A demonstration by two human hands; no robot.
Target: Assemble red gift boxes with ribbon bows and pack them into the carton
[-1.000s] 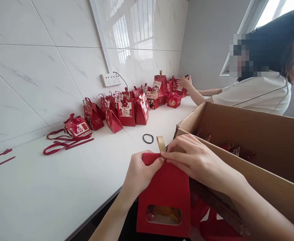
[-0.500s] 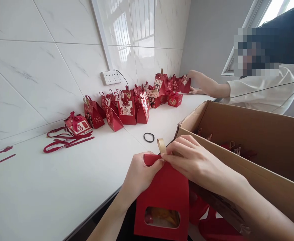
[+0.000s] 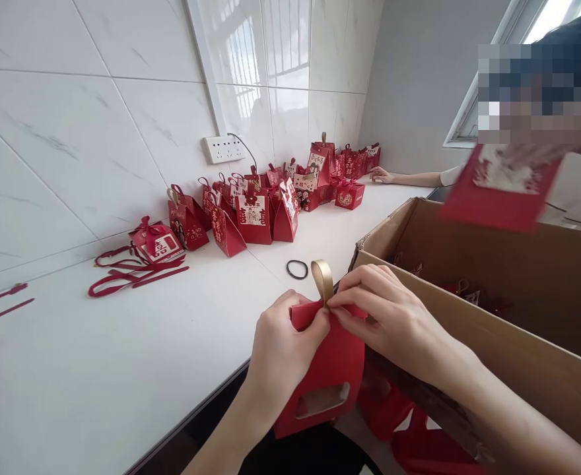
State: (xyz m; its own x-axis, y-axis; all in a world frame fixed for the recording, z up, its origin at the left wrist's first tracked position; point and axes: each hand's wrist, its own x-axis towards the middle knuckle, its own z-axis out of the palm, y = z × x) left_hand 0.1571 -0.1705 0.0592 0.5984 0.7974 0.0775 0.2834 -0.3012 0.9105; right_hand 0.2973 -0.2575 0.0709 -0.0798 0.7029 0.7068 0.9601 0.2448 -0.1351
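One red box (image 3: 339,356) is at six o'clock, its top edge pinched in the left hand (image 3: 280,336), while the right hand (image 3: 394,310) closes its fingertips at the foot of the gold loop (image 3: 327,284). The box now tips, its window (image 3: 323,400) slanting, yet both grips stay put, so the work remains at that loop. Toward two o'clock, a co-worker's hand (image 3: 568,135) now raises another red box (image 3: 493,208) near the cardboard carton (image 3: 508,349).

Two held boxes (image 3: 336,361), over ten standing boxes (image 3: 253,220), one carton (image 3: 469,326) — one black band (image 3: 298,277)
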